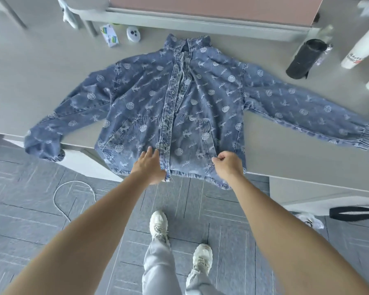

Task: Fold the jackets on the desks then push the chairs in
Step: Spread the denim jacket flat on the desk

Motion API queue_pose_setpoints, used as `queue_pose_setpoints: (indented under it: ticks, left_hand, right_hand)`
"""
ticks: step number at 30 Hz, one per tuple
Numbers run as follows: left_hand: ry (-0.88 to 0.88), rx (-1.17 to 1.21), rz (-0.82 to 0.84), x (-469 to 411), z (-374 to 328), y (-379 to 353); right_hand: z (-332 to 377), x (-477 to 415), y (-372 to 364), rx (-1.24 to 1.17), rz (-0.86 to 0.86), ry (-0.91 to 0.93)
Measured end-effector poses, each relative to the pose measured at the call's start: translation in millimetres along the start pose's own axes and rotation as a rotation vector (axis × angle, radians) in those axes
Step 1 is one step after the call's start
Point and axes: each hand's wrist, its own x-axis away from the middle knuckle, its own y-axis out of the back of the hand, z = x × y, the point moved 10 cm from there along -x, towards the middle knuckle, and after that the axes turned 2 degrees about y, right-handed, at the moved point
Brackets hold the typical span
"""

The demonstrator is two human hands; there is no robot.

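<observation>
Left hand (pixel 150 167) rests flat, fingers straight, on the denim jacket (pixel 179 103) by the button placket, and the right hand (pixel 228 165) pinches the hem fabric. Jacket's spread front-up on the grey desk (pixel 41 81), hem over the near edge, sleeves out. Black bottle (pixel 305 58) sits far right.

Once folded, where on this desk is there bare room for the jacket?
Bare desk lies back-left, between the jacket sleeve and the small box; also front-right, between the other sleeve and the desk edge. Back-right is crowded: black roll, white bottles.
</observation>
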Motion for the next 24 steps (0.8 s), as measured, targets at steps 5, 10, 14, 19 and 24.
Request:
queue_pose_setpoints:
  ticks: [5, 10, 14, 19, 24]
  left_hand:
    - [-0.018, 0.023, 0.001, 2, 3, 1]
    - [0.023, 0.005, 0.025, -1, 14, 0]
    - [0.066, 0.002, 0.003, -5, 9, -5]
    - [0.058, -0.017, -0.081, 1, 6, -4]
    - [-0.132, 0.036, -0.276, 10, -40, 26]
  right_hand:
    - [14, 9, 35, 0.207, 0.023, 0.143]
    - [-1, 8, 71, 0.374, 0.031, 0.088]
    - [-21, 4, 80, 0.432, 0.078, 0.104]
    - [-17, 7, 61, 0.586, 0.033, 0.155]
    - [-12, 9, 38, 0.313, 0.038, 0.144]
